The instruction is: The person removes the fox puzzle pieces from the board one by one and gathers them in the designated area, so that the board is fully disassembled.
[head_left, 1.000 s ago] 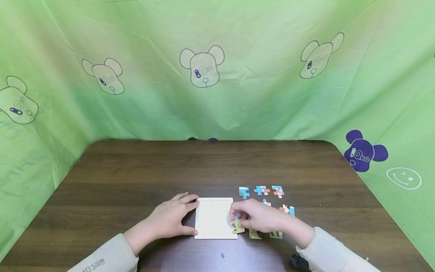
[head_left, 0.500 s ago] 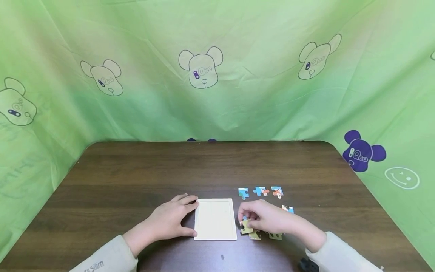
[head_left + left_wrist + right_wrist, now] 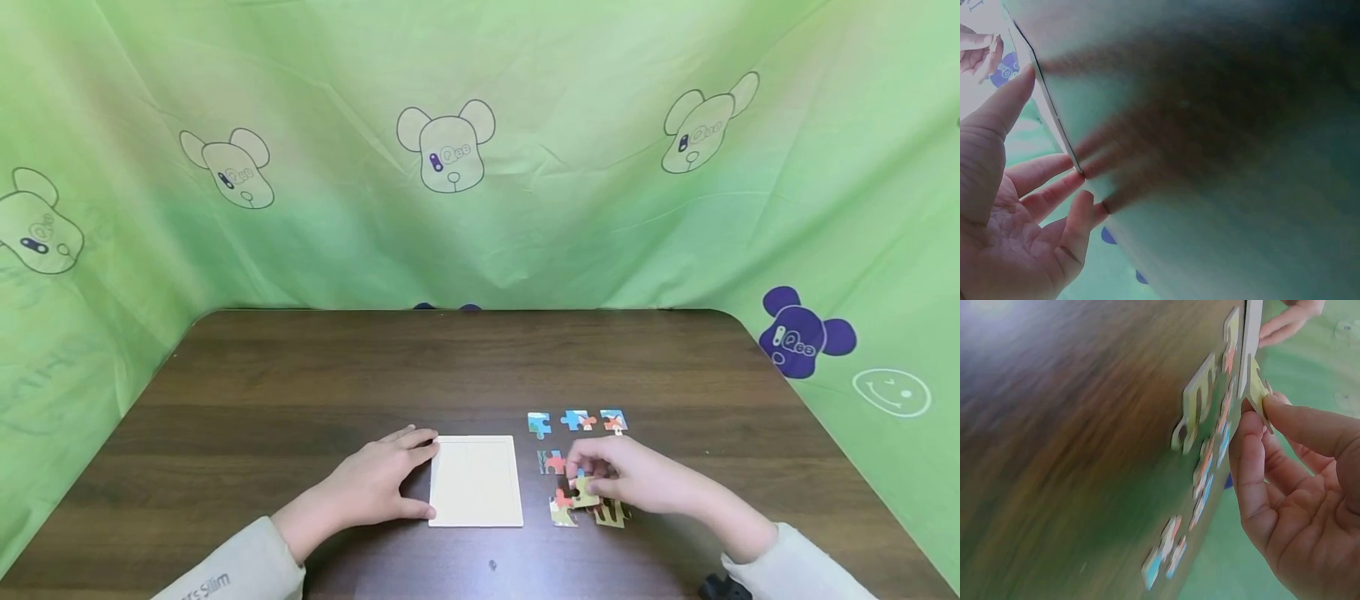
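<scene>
A square, pale puzzle tray (image 3: 475,483) with a raised rim lies flat on the table. Along its left edge rests my left hand (image 3: 367,483), thumb at the near corner and fingertips at the far corner; the left wrist view shows those fingers (image 3: 1047,194) spread and fairly straight. My right hand (image 3: 633,475) pinches a yellow-green jigsaw piece (image 3: 585,493) between thumb and fingers, above the loose pieces right of the tray. In the right wrist view the held piece (image 3: 1257,390) is tilted and off the table.
Blue and orange jigsaw pieces (image 3: 576,421) form a row at the back. A red-and-blue piece (image 3: 552,462), a green-and-red piece (image 3: 562,510) and a striped yellow piece (image 3: 611,514) lie nearer. By the right sleeve is a black object (image 3: 723,587). Green cloth (image 3: 480,250) hangs behind the table.
My right hand has carried the yellow-green jigsaw piece rightward from the tray's right edge to over the loose pieces, uncovering a red-and-blue piece. The left hand stays at the tray.
</scene>
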The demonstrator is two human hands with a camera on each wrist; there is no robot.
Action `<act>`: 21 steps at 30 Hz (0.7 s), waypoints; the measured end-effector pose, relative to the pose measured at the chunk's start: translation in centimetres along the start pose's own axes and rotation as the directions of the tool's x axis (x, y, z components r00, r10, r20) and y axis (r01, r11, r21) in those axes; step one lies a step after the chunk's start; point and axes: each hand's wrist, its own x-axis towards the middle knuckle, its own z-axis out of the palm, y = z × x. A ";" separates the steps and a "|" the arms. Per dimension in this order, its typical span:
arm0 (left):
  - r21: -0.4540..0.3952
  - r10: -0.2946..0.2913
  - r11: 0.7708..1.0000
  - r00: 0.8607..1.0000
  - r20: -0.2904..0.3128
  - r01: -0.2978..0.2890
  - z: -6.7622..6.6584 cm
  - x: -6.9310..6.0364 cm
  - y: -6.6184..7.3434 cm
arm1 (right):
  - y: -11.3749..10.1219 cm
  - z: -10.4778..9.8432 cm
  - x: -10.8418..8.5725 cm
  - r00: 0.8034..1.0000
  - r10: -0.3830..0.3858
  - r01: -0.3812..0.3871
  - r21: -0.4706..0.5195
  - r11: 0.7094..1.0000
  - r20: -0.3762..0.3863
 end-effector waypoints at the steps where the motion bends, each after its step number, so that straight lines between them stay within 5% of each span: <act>1: 0.001 0.001 1.000 1.000 -0.001 -0.001 0.0 0.0 0.0 | 0.1 -0.2 -0.3 1.000 0.002 -0.002 -0.017 1.000 -0.013; 21: -0.010 0.005 1.000 1.000 0.009 -0.005 0.0 -0.1 0.0 | 2.8 -2.4 -5.0 0.990 -0.055 0.051 -0.032 0.998 -0.126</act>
